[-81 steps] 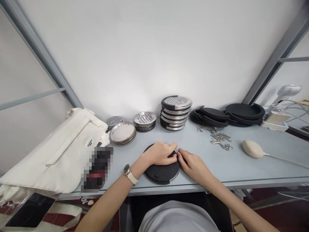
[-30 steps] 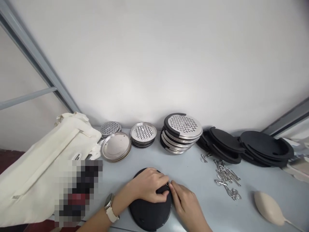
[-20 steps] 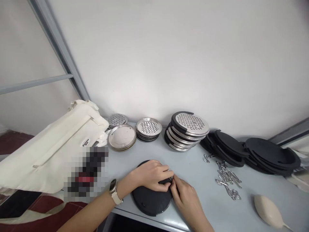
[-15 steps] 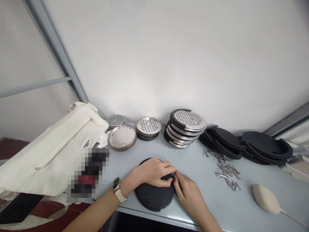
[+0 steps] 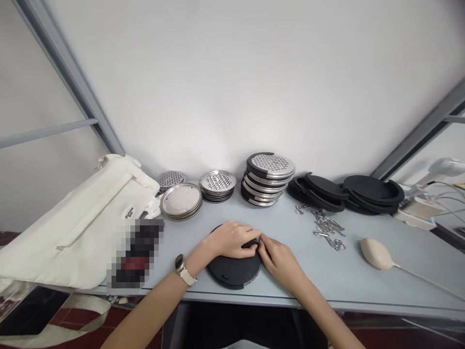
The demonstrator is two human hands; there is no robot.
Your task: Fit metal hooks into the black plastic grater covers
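Note:
A black round disc (image 5: 236,272) lies on the grey table close to its front edge. My left hand (image 5: 234,241), with a watch on its wrist, rests over the disc's upper part, its fingers curled and closed at the right rim. My right hand (image 5: 279,257) meets it there, thumb and fingers pinched together at the same spot on the rim. A small piece seems to sit between the fingertips, but it is mostly hidden. Right of the hands lies a loose pile of metal clips (image 5: 329,227).
At the back stand metal plates (image 5: 180,199), grater discs (image 5: 218,182), a tall stack of graters with black rims (image 5: 271,167) and black round pieces (image 5: 370,190). A cream bag (image 5: 83,232) lies left. A beige corded device (image 5: 377,253) lies right.
The view has tilted and shifted, so the table's front edge and more of the right side now show. Both hands keep their place at the disc's right rim.

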